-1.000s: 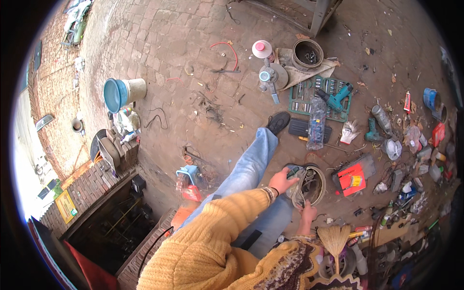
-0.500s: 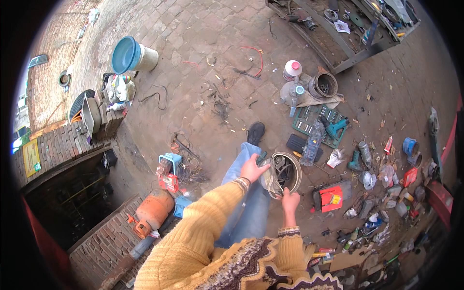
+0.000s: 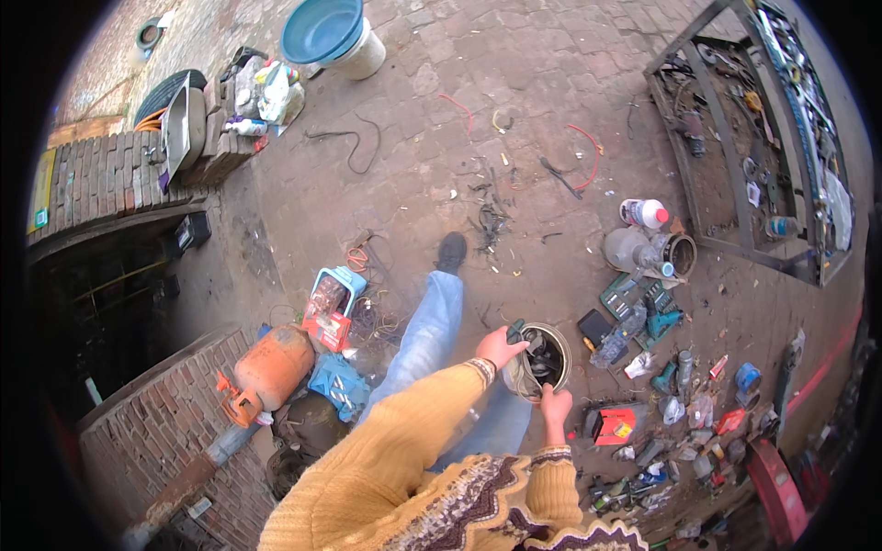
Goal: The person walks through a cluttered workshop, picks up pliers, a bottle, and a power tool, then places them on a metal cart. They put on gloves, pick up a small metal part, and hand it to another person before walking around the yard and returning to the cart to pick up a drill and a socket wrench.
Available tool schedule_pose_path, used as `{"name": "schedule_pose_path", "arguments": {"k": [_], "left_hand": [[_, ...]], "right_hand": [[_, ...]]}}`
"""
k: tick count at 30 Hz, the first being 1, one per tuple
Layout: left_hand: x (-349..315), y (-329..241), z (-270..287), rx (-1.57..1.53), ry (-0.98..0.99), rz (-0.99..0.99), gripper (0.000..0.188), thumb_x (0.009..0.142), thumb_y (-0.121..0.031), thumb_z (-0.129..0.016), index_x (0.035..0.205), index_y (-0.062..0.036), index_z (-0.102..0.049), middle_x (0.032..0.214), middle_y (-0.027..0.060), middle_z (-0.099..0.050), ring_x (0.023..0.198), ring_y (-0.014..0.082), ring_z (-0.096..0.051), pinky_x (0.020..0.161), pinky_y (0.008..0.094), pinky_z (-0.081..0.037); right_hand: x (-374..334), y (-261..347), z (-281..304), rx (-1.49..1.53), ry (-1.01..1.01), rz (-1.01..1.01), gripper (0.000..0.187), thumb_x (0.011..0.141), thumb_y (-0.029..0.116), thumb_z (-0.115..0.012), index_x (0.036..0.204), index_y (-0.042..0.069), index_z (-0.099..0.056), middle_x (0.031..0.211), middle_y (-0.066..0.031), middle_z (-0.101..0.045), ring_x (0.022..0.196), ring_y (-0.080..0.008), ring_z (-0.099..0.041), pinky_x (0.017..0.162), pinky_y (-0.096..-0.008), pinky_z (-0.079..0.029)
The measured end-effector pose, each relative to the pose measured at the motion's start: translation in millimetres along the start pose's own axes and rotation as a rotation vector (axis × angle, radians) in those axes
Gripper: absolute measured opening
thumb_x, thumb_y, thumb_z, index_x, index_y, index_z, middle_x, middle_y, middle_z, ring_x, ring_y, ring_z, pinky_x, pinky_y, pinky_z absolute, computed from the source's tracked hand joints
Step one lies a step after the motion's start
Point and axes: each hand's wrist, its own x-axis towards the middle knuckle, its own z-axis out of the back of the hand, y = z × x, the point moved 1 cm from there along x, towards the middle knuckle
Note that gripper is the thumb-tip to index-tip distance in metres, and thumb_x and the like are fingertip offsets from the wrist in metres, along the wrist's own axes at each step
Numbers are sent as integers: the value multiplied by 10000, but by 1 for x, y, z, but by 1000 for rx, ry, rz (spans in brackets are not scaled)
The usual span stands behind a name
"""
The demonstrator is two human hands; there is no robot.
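Observation:
A round, pale metal container (image 3: 563, 342) with a thick rim is held between my hands, over my right leg. Dark parts (image 3: 544, 360) lie inside it, too shadowed to name. My left hand (image 3: 503, 346) is closed at its left side, the thumb pointing toward the opening. A small dark green piece (image 3: 516, 329) shows at those fingers; whether they grip it I cannot tell. At the near rim, my right hand (image 3: 555, 404) is closed with the thumb up. The container's mouth faces up toward me.
To the right lie a green socket-set case (image 3: 625, 292), a teal drill (image 3: 660, 326), a red box (image 3: 616, 426) and scattered parts. An orange gas cylinder (image 3: 274, 367) and blue basket (image 3: 342, 286) are at left. A metal frame (image 3: 735, 184) stands far right.
The view has turned, so the surroundings have shifted. The container's mouth now shows more of the dark parts. Both hands keep their hold on it.

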Motion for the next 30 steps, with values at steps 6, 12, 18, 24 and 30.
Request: {"name": "schedule_pose_path", "arguments": {"k": [6, 12, 18, 24, 30], "left_hand": [[69, 45, 117, -179, 107, 233, 854, 730, -531, -797, 1306, 49, -552, 1221, 241, -649, 1151, 350, -626, 997, 413, -479], [123, 104, 206, -83, -164, 227, 351, 810, -392, -656, 990, -96, -710, 974, 194, -695, 947, 387, -652, 838, 472, -516], [143, 161, 230, -339, -281, 589, 570, 770, -404, -685, 1033, 102, -675, 1070, 307, -672, 1058, 418, -652, 967, 431, -488], [256, 259, 232, -1110, -820, 1008, 511, 770, -336, -714, 978, 128, -656, 772, 194, -693, 665, 312, -661, 645, 425, -521], [320, 340, 282, -1714, -782, 729, 295, 885, -290, -699, 820, -45, -550, 571, -45, -260, 420, 96, -244, 396, 276, -176]], "right_hand": [[19, 82, -97, -100, 59, -18, 291, 855, 215, -637, 756, -53, -690, 654, -166, -696, 610, -252, -711, 649, -375, -562], [38, 179, -169, -166, 179, 118, 317, 893, 243, -669, 996, -56, -682, 824, -180, -720, 850, -245, -722, 785, -357, -542], [29, 241, -193, 96, 239, 306, 356, 938, 195, -633, 1189, -56, -607, 1096, -152, -699, 994, -211, -674, 887, -334, -522], [55, 241, -192, 80, 476, 273, 299, 984, 164, -598, 1194, -47, -598, 1033, -131, -697, 929, -171, -678, 812, -292, -560], [116, 171, -213, 68, 390, 101, 245, 976, 130, -581, 1108, -75, -607, 960, -122, -710, 867, -172, -696, 748, -276, -560]]}}
